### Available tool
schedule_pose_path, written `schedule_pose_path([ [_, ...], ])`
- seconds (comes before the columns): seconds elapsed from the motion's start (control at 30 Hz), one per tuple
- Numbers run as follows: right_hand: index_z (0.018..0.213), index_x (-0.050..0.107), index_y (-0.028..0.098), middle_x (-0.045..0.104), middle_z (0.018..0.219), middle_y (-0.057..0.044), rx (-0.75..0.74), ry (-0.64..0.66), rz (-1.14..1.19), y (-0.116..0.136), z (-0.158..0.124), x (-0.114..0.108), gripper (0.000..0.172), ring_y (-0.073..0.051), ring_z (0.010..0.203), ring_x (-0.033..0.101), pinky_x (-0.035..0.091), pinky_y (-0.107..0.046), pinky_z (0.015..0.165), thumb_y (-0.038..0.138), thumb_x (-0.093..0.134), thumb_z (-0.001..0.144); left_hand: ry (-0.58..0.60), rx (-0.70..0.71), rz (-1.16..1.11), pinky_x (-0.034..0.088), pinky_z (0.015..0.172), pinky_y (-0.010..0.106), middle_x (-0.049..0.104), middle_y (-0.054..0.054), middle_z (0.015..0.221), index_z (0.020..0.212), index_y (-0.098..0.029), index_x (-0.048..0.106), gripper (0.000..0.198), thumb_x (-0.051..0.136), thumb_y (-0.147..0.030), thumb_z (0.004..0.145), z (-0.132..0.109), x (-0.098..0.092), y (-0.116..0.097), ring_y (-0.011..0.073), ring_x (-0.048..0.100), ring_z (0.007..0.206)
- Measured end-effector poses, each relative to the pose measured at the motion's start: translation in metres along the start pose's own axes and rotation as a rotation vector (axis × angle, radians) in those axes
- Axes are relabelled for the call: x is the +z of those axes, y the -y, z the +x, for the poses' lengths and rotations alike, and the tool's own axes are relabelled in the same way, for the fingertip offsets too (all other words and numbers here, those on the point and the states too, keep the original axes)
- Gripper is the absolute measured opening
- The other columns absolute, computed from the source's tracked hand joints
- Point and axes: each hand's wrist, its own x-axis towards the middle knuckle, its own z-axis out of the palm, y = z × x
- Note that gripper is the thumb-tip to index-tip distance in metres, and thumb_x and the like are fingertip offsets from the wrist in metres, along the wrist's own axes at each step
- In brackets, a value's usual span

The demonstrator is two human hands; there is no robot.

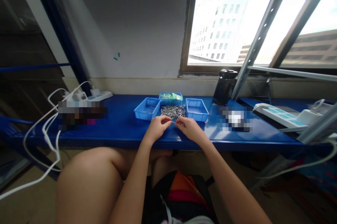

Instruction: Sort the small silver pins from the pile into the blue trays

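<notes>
Both forearms reached forward from my lap, elbows apart, wrists near the counter's (121,131) front edge, hands angled inward, nearly meeting. Left hand (158,126): fingers curled, thumb and fingertips closed on one end of a thin metal piece (173,122). Right hand (187,126): same pinch, other end. Piece sat between my fingertips, just this side of the metal pile (173,110); nail or screw, too small to tell. Left tray (140,114) had a few pieces inside; right tray (197,116) stood across the pile; back tray (171,101) held a green bag (171,96).
</notes>
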Motion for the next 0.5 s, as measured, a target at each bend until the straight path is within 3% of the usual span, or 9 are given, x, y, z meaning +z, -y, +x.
schedule_pose_path([
  [0.27, 0.079, 0.062, 0.020, 0.065, 0.073, -0.002, 0.007, 0.004, -0.018, 0.0025, -0.0003, -0.0010, 0.012, -0.015, 0.064, 0.057, 0.039, -0.023, 0.059, 0.027, 0.052, 0.081, 0.056, 0.058, -0.016, 0.047, 0.075, 0.029, 0.068, 0.004, 0.083, 0.087, -0.016, 0.067, 0.020, 0.055, -0.027, 0.075, 0.0005, 0.0005, -0.0001, 0.0180, 0.061, 0.080],
  [0.5, 0.083, 0.059, 0.020, 0.065, 0.073, -0.002, 0.009, -0.014, 0.039, 0.0025, -0.0006, -0.0005, 0.016, -0.016, 0.068, 0.059, 0.041, -0.023, 0.063, 0.027, 0.045, 0.086, 0.009, 0.031, 0.008, 0.045, 0.070, 0.027, 0.067, 0.004, 0.078, 0.080, -0.016, 0.065, 0.021, 0.052, -0.032, 0.078, -0.0008, 0.0004, -0.0016, 0.0178, 0.060, 0.075],
])
